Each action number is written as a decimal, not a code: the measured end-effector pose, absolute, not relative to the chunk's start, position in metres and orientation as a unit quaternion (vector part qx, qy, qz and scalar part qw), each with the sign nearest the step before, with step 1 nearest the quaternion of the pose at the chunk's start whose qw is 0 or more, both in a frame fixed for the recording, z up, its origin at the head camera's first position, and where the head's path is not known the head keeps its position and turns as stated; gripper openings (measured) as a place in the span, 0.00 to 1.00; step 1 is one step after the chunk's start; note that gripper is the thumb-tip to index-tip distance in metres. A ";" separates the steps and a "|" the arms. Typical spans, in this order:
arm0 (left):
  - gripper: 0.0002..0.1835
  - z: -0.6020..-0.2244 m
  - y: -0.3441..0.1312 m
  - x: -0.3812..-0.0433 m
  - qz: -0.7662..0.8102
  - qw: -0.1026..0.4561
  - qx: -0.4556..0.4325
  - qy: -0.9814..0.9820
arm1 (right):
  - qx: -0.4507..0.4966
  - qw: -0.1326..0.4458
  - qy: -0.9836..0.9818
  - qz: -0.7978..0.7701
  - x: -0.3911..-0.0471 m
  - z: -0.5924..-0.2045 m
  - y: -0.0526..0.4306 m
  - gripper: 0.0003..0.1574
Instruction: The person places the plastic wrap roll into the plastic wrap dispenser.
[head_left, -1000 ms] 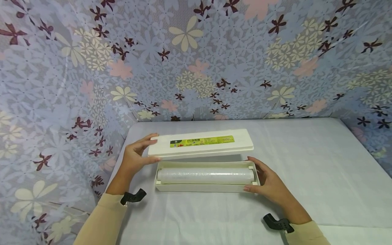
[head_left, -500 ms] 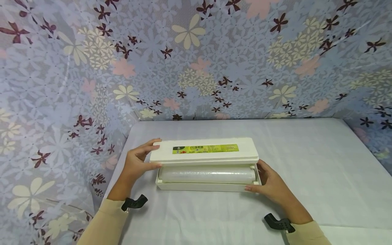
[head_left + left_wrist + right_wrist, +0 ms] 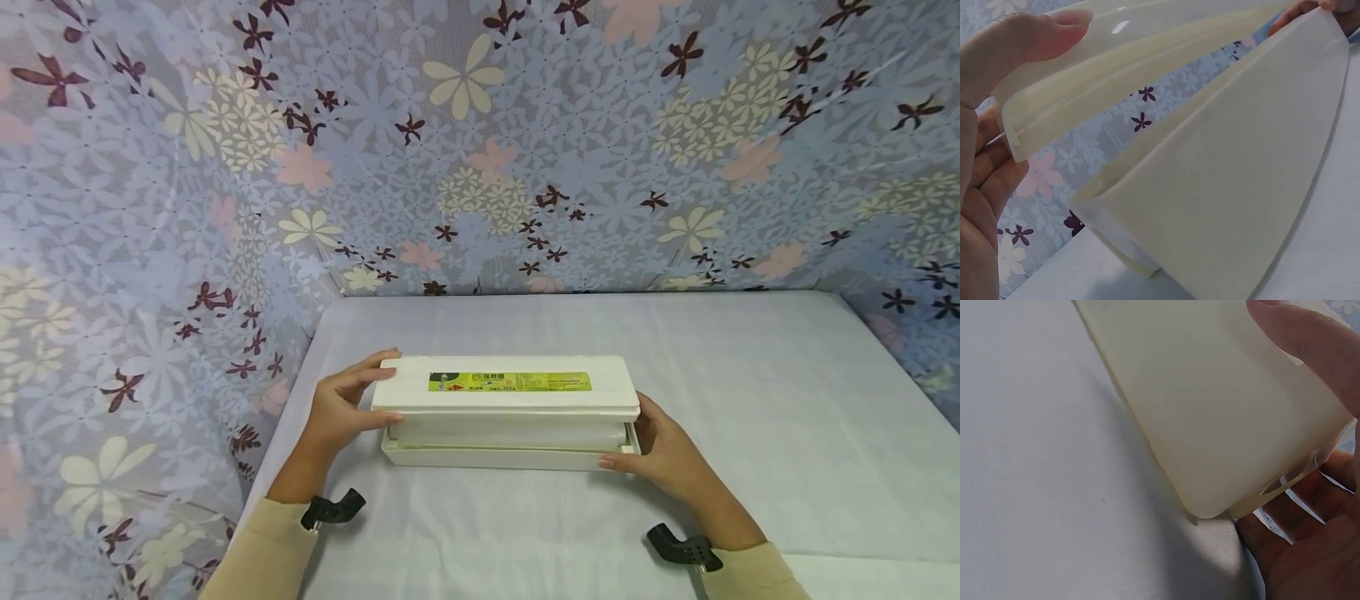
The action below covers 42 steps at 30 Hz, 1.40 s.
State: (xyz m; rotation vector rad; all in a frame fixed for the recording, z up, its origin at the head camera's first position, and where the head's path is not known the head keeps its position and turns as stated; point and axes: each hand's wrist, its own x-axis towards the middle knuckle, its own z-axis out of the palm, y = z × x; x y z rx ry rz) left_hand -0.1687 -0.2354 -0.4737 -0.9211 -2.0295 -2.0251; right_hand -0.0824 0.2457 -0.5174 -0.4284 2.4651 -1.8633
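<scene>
In the head view my left hand (image 3: pixel 341 414) pinches the left end of a white plastic lid (image 3: pixel 517 401), thumb in front and fingers behind. A green-yellow label (image 3: pixel 510 382) runs along its top. Beneath it, a roll of plastic wrap (image 3: pixel 510 432) lies in the long white box (image 3: pixel 495 457), its far part hidden by the lid. My right hand (image 3: pixel 667 452) grips the box's right end. A gap separates lid (image 3: pixel 1054 122) and box (image 3: pixel 1229 150) in the left wrist view. In the right wrist view, thumb and fingers hold the box end (image 3: pixel 1191 406) from both sides.
The box stands on a table covered by a white cloth (image 3: pixel 750 400). Behind and to the left hangs flower-patterned fabric (image 3: pixel 480 167). Black wrist mounts (image 3: pixel 333 508) stick out from both sleeves.
The lid has come down and nearer to me with my left hand, levelling out and shifting slightly right over the box. It now covers more of the wrap roll. My right hand keeps its place.
</scene>
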 end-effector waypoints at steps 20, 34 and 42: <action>0.35 -0.487 -0.245 -0.170 -0.683 0.056 -0.334 -0.647 | -0.137 0.020 0.766 -0.628 -0.088 -0.520 0.237 0.70; 0.35 -0.495 -0.242 -0.170 -0.689 0.042 -0.360 -0.627 | -0.140 -0.020 0.769 -0.624 -0.091 -0.526 0.237 0.79; 0.36 -0.500 -0.245 -0.166 -0.674 0.024 -0.351 -0.650 | -0.169 -0.034 0.752 -0.636 -0.088 -0.524 0.234 0.70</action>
